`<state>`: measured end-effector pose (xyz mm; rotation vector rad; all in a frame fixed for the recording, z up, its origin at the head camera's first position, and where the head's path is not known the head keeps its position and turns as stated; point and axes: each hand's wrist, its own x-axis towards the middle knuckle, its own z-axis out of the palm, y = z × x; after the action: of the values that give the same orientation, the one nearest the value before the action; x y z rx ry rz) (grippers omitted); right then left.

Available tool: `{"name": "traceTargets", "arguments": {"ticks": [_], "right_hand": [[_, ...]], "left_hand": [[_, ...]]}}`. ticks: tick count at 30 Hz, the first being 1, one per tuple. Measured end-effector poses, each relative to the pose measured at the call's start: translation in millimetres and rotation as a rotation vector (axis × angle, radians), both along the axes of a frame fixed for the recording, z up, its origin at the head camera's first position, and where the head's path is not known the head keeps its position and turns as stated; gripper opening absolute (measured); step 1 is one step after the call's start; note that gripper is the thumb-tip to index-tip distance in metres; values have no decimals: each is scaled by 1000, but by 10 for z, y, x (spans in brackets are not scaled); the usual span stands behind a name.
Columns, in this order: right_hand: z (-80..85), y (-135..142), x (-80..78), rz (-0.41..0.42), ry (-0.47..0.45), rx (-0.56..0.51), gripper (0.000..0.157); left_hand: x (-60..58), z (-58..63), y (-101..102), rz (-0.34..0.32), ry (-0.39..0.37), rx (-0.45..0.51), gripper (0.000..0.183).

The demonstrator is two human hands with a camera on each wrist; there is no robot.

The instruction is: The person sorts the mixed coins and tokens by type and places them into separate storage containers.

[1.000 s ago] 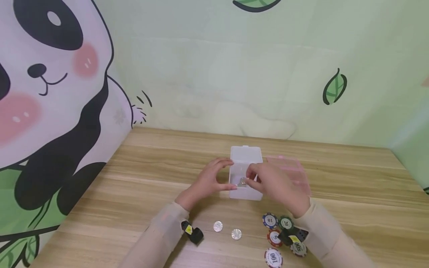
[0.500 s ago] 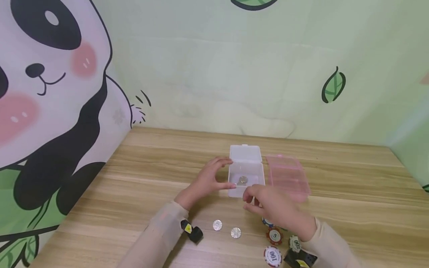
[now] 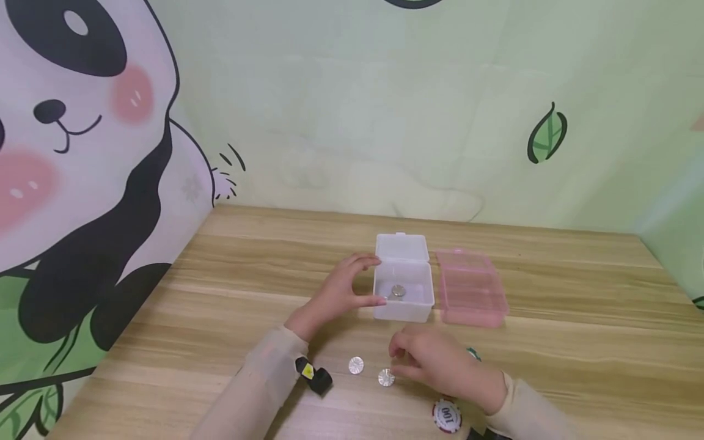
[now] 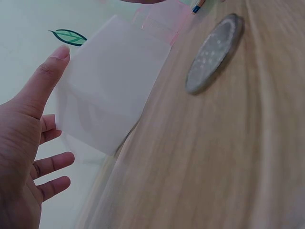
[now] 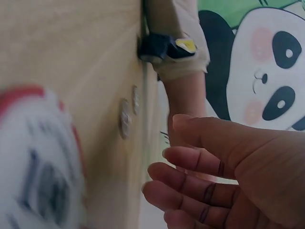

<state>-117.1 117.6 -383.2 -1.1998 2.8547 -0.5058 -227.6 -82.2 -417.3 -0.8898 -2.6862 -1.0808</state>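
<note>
My left hand rests at the left side of a white, see-through plastic box with its lid raised. Its thumb is at the front left corner and its fingertips at the back one; the fingers are fairly straight in the left wrist view. Inside the box lies a silver coin. My right hand, empty and with loosely bent fingers, hovers over the table's front part. Its thumb is close beside a silver coin with a ray pattern. A second such coin lies further left.
A pink see-through box with its lid raised stands just right of the white one. A red-and-white poker chip marked 100 lies below my right hand, and a green chip peeks out behind it. A panda-print wall closes off the back.
My right hand has let go of a coin inside the white box and moved out toward the front, near the loose coins. My left hand has stayed at the box.
</note>
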Motion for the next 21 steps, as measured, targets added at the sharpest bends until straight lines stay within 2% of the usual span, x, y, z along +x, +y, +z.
{"name": "traceTargets", "arguments": {"ticks": [8, 13, 21], "right_hand": [[-91, -115, 72, -57, -24, 101, 23], [-131, -134, 85, -73, -5, 146, 27], [-140, -179, 111, -65, 18, 153, 19]], "left_hand": [[4, 2, 5, 4, -5, -7, 73], [-2, 1, 6, 1, -10, -1, 73], [-7, -3, 2, 5, 1, -7, 73]]}}
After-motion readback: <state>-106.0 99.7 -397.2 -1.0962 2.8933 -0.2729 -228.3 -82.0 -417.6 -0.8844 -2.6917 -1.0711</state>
